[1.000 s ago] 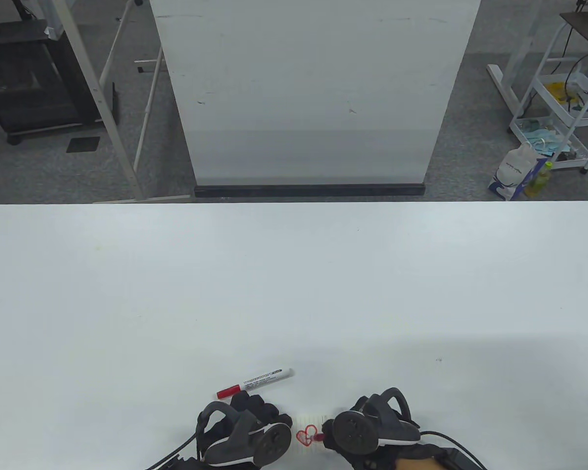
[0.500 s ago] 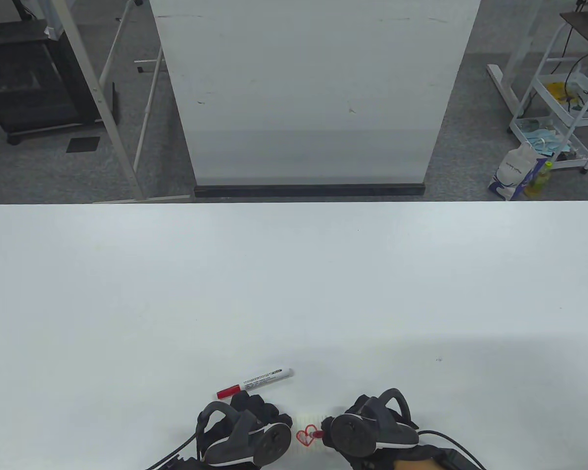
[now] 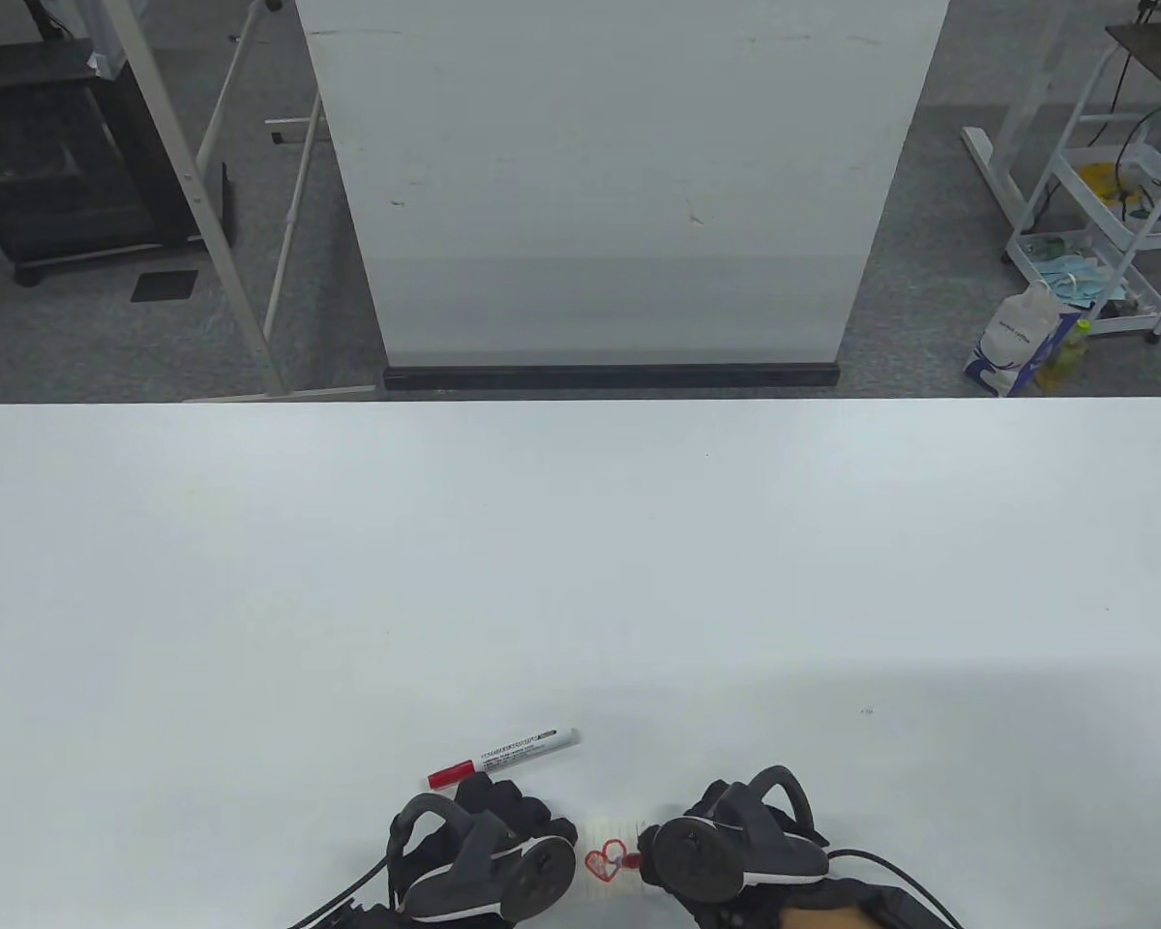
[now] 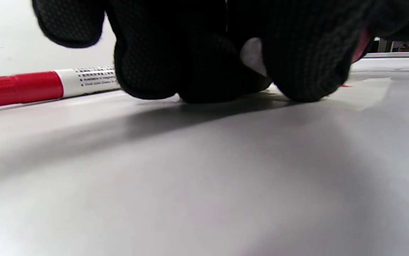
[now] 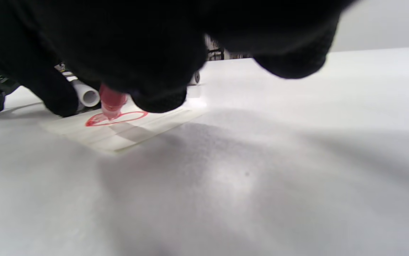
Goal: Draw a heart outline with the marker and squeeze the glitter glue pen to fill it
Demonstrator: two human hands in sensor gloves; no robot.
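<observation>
A small white paper [image 3: 608,832] lies at the table's near edge with a red heart outline [image 3: 604,862] on it. My right hand [image 3: 658,852] grips a red glitter glue pen [image 5: 111,101], its clear tip touching the paper inside the heart [image 5: 119,117]. My left hand [image 3: 542,837] rests just left of the paper, with its fingertips [image 4: 304,81] pressed down on the table at the paper's edge [image 4: 364,92]. The red-capped white marker [image 3: 503,757] lies loose beyond the left hand and is seen close up in the left wrist view [image 4: 19,89].
The white table [image 3: 580,581] stretches far ahead of both hands. A white board stands behind its far edge [image 3: 600,184]. A wire cart [image 3: 1113,194] and bottles stand on the floor at the right.
My right hand has shifted slightly left, moving the glue pen's tip a little within the heart. The left hand and the marker have not moved.
</observation>
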